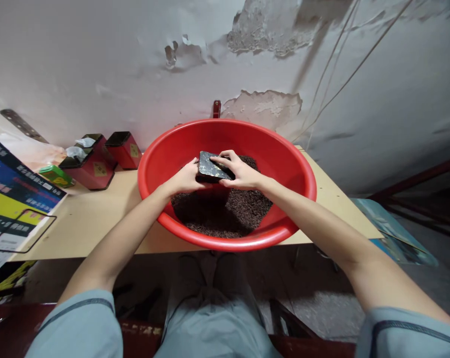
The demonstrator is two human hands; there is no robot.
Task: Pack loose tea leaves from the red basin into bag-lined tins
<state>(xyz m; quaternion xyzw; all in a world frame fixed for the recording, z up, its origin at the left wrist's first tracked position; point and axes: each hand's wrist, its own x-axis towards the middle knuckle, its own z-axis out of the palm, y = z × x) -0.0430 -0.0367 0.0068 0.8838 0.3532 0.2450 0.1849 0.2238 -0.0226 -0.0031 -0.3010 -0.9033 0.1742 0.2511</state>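
A large red plastic basin holds a bed of small dark brown grains. Over it, a small box with a dark, speckled flat face is gripped between both hands. My left hand clasps the box's left side, thumb near its upper corner. My right hand is on the right side, with fingers across the dark face and the thumb at the near edge. The hands and shadow partly hide the box's lower part, so I cannot tell whether it touches the grains.
At the left stand several red boxes with dark rims, among them one box by the wall; white crumpled material tops two. A green packet and a printed board lie farther left. The pale tabletop ends before my lap. Peeling wall stands behind.
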